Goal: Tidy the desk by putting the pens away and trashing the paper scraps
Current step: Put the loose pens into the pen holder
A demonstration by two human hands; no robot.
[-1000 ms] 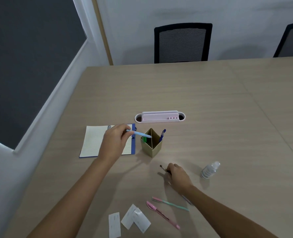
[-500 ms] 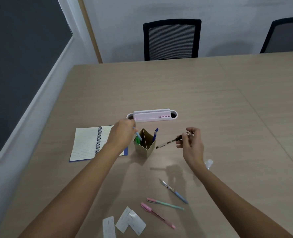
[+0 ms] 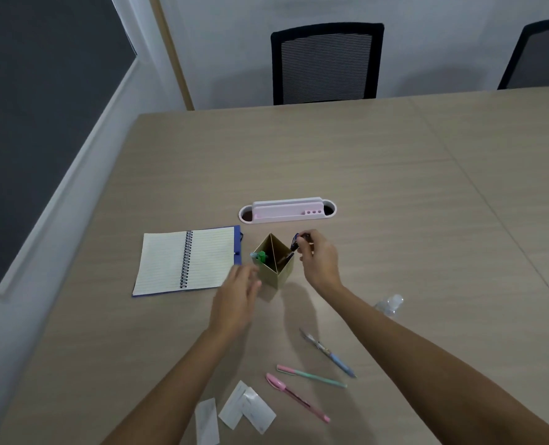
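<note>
left hand [image 3: 236, 295] released, withdrawn | right hand [image 3: 319, 260] now lowering dark pen [image 3: 294, 248] into holder [image 3: 274, 266]

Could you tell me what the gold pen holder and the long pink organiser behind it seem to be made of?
Gold pen holder: probably folded card, matte; flat panels meet at sharp creases. Pink organiser: likely moulded plastic, smooth satin; rounded ends and neat round holes.

No text, label, brand or number can be read anywhere. The open spiral notebook [image 3: 188, 260] left of the pen holder [image 3: 274, 263] shows only blank ruled lines, and the paper scraps [image 3: 245, 409] near it show faint, illegible marks.
</note>
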